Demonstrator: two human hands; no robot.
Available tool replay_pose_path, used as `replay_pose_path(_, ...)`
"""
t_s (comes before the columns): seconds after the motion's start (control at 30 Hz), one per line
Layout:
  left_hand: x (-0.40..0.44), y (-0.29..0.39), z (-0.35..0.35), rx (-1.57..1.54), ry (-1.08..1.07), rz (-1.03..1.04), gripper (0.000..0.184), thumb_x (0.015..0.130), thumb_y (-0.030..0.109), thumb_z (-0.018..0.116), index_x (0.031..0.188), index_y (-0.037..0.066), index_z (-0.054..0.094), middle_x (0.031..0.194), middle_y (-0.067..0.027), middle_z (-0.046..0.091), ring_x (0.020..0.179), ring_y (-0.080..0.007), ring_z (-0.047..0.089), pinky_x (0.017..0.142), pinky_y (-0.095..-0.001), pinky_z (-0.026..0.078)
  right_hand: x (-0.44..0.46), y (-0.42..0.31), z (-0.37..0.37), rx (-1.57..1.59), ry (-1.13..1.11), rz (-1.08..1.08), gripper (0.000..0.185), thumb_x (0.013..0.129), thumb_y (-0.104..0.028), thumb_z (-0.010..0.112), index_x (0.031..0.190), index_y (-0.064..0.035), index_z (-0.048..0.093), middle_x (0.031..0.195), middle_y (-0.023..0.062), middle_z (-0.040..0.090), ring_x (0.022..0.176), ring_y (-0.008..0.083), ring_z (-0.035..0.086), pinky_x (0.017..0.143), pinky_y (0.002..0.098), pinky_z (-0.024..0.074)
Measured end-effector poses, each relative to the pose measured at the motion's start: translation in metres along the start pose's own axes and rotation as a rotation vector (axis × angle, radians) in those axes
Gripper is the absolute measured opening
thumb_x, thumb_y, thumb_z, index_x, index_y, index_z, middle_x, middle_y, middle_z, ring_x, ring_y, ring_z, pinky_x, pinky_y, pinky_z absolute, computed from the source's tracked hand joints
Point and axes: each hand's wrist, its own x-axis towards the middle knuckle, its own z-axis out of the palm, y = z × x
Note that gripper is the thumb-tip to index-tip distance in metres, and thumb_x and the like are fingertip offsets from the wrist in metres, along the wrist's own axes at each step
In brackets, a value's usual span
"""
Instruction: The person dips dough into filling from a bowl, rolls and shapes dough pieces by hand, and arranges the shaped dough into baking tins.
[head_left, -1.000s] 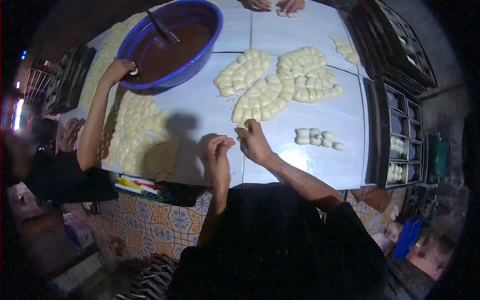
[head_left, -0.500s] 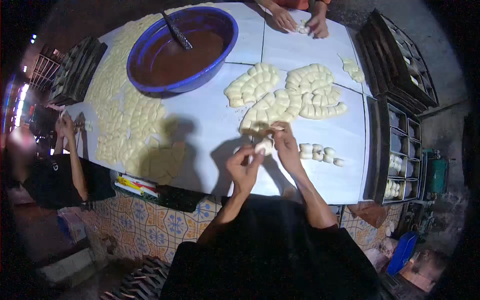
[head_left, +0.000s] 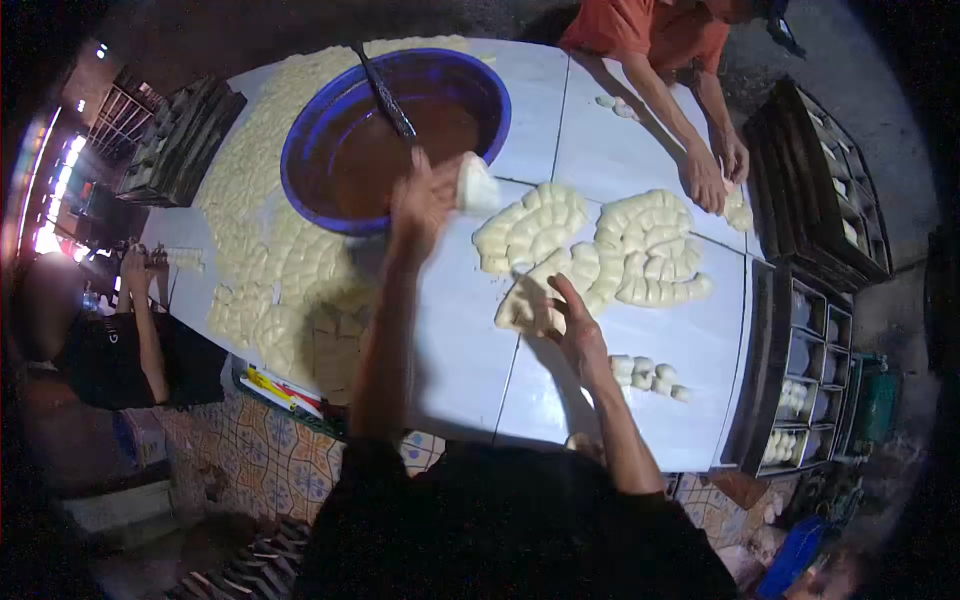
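My left hand (head_left: 425, 198) is stretched out at the near rim of the blue basin (head_left: 300, 195). It is smeared by motion, with a pale piece of dough (head_left: 478, 188) at its fingers. A spoon with a dark patterned handle (head_left: 385, 95) leans in the brown filling (head_left: 350, 165), its lower end close to that hand. My right hand (head_left: 582, 335) hovers with fingers apart above the table, beside the near end of the joined rows of cut dough (head_left: 555, 280). Several shaped dough pieces (head_left: 643, 372) stand in two short rows to the right of its wrist.
Many flattened dough pieces (head_left: 240, 230) cover the table's left side. At right stand stacked trays (head_left: 820, 160) and a divided tray (head_left: 790, 420) holding dough pieces. A co-worker's hands (head_left: 715, 180) touch dough at the far right; another person's hands (head_left: 137, 275) are at left.
My left hand has moved forward and left to the basin with the dough piece. My right hand has come apart from it and opened. The far co-worker's hands have shifted right to other dough.
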Motion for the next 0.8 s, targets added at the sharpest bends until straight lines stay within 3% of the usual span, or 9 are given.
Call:
replay_pose_path(0.1, 0.087, 0.013, -0.067, 0.991, 0.281, -0.179, 0.087, 0.09, 0.072, 0.027, 0.115, -0.006, 0.059, 0.08, -0.0107, 0.065, 0.073, -0.0201, 0.061, 0.069, -0.0333, 0.048, 0.001, -0.009, 0.012, -0.102, 0.066, -0.016, 0.104, 0.076, -0.078, 0.049, 0.148, -0.0086, 0.022, 0.15, 0.0106, 0.024, 0.128, 0.0265, 0.035, 0.096, 0.044, 0.0407)
replay_pose_path(0.17, 0.092, -0.012, -0.074, 0.815, 0.294, -0.093, 0.091, 0.087, 0.075, 0.026, 0.102, -0.007, 0.064, 0.071, -0.0096, 0.064, 0.066, -0.0214, 0.059, 0.063, -0.0337, 0.047, 0.002, 0.008, 0.017, 0.163, 0.036, -0.026, 0.098, 0.08, -0.068, 0.057, 0.147, -0.0045, 0.024, 0.149, 0.0101, 0.027, 0.128, 0.0228, 0.036, 0.092, 0.0359, 0.0443)
replay_pose_path(0.27, 0.087, 0.002, -0.065, 0.565, 0.203, -0.578, 0.097, 0.085, 0.078, 0.023, 0.104, -0.008, 0.064, 0.076, -0.0127, 0.066, 0.078, -0.0283, 0.063, 0.073, -0.0377, 0.046, 0.005, 0.033, 0.0, 0.099, 0.014, -0.054, 0.089, 0.086, -0.059, 0.056, 0.147, -0.0031, 0.024, 0.147, 0.0085, 0.031, 0.122, 0.0185, 0.04, 0.092, 0.0336, 0.0431)
replay_pose_path(0.4, 0.065, -0.016, -0.044, 0.836, 0.498, -0.014, 0.084, 0.09, 0.07, 0.032, 0.104, -0.006, 0.065, 0.068, -0.0156, 0.065, 0.068, -0.0164, 0.061, 0.061, -0.0285, 0.048, 0.008, 0.008, 0.011, 0.222, 0.081, -0.039, 0.077, 0.092, -0.044, 0.057, 0.147, -0.0027, 0.023, 0.144, 0.0081, 0.036, 0.12, 0.0165, 0.042, 0.092, 0.0324, 0.0434)
replay_pose_path(0.43, 0.046, -0.007, -0.025, 0.704, 0.462, -0.034, 0.081, 0.09, 0.068, 0.034, 0.107, -0.007, 0.064, 0.078, -0.0164, 0.066, 0.079, -0.0183, 0.062, 0.07, -0.0303, 0.047, 0.01, 0.007, 0.013, 0.259, 0.124, -0.053, 0.068, 0.093, -0.028, 0.06, 0.145, -0.0001, 0.025, 0.133, 0.0132, 0.046, 0.113, 0.02, 0.053, 0.086, 0.0273, 0.0471)
replay_pose_path(0.5, 0.007, 0.005, 0.008, 0.442, 0.392, -0.069, 0.077, 0.091, 0.063, 0.039, 0.113, -0.007, 0.061, 0.097, -0.0181, 0.068, 0.102, -0.0221, 0.062, 0.09, -0.034, 0.044, 0.02, 0.016, 0.016, 0.342, 0.198, -0.023, 0.064, 0.095, -0.027, 0.057, 0.144, 0.0005, 0.025, 0.128, 0.0138, 0.051, 0.106, 0.0189, 0.058, 0.078, 0.0263, 0.0508)
replay_pose_path(0.63, -0.078, -0.039, 0.067, -0.366, -0.041, -0.107, 0.065, 0.092, 0.037, 0.053, 0.138, -0.006, 0.037, 0.116, -0.0165, 0.059, 0.1, -0.0232, 0.059, 0.092, -0.037, 0.045, 0.025, 0.02, 0.015, 0.684, 0.187, 0.217, 0.046, 0.096, -0.022, 0.055, 0.133, 0.0023, 0.042, 0.114, 0.0126, 0.058, 0.1, 0.0174, 0.059, 0.076, 0.0262, 0.0512)
replay_pose_path(0.73, -0.113, -0.075, 0.095, -0.072, 0.303, -0.182, 0.062, 0.087, 0.002, 0.059, 0.14, -0.007, 0.03, 0.121, -0.02, 0.058, 0.112, -0.0226, 0.058, 0.093, -0.0295, 0.047, 0.011, 0.017, 0.021, 0.517, 0.399, 0.241, 0.028, 0.097, -0.018, 0.053, 0.112, 0.0038, 0.06, 0.097, 0.0114, 0.064, 0.088, 0.0156, 0.062, 0.071, 0.0247, 0.0515)
replay_pose_path(0.8, -0.129, -0.11, 0.102, 0.421, 0.334, 0.162, 0.063, 0.086, -0.003, 0.058, 0.142, -0.004, 0.03, 0.115, -0.0184, 0.062, 0.108, -0.0216, 0.06, 0.092, -0.0297, 0.048, -0.008, 0.009, 0.031, 0.15, 0.414, 0.107, 0.032, 0.096, -0.019, 0.055, 0.117, 0.0044, 0.058, 0.1, 0.0089, 0.063, 0.087, 0.0135, 0.062, 0.07, 0.0248, 0.0523)
